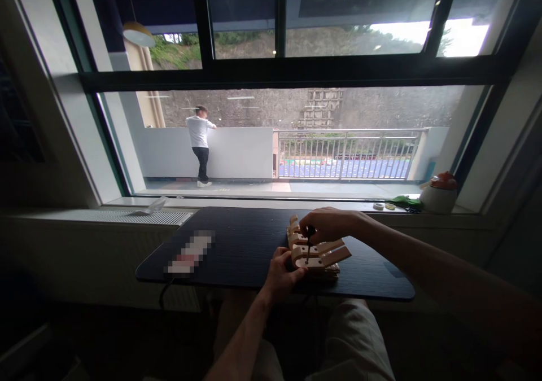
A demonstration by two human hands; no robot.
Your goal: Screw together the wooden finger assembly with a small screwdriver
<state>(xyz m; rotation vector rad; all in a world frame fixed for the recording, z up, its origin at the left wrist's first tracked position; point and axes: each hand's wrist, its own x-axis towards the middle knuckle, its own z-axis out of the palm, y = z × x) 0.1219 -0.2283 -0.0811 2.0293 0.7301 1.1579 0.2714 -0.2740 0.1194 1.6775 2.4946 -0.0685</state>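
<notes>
A pale wooden assembly (pixel 315 251) made of several slotted blocks lies on the dark tabletop (pixel 245 245) in front of me. My left hand (pixel 282 274) grips its near left side, fingers curled round the wood. My right hand (pixel 330 223) is closed above it on a small dark-handled screwdriver (pixel 309 245), which stands upright with its tip down on the top block.
A small blurred object (pixel 190 252) lies on the table's left part. On the windowsill stand a white pot with a red lid (pixel 439 192) and some small green and white items (pixel 392 204). Outside the window, a person (pixel 200 144) stands on the balcony by a railing (pixel 345 154).
</notes>
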